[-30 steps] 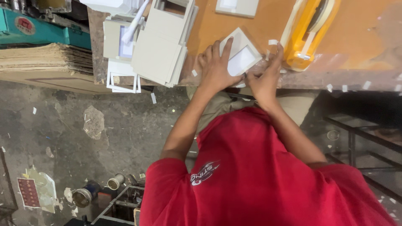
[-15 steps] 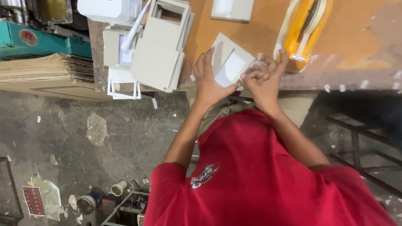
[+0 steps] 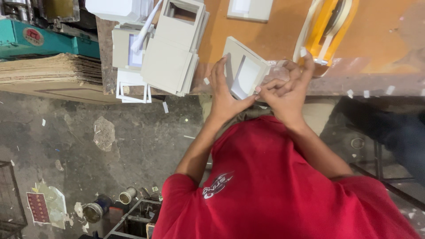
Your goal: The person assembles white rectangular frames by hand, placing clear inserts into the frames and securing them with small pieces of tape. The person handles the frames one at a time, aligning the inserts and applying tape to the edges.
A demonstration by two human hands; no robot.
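Holding grey windowed card frame (image 3: 244, 71) in left hand (image 3: 226, 99); right hand (image 3: 285, 90) pinches clear film; loose grip risks skewed film.

The one camera sits on my head and looks steeply down past my red shirt (image 3: 274, 186), so the picture reads upside down. My hands and the orange table (image 3: 274, 40) lie at the top edge, close to the lens. The grey floor (image 3: 110, 146) fills the left side, farther off.
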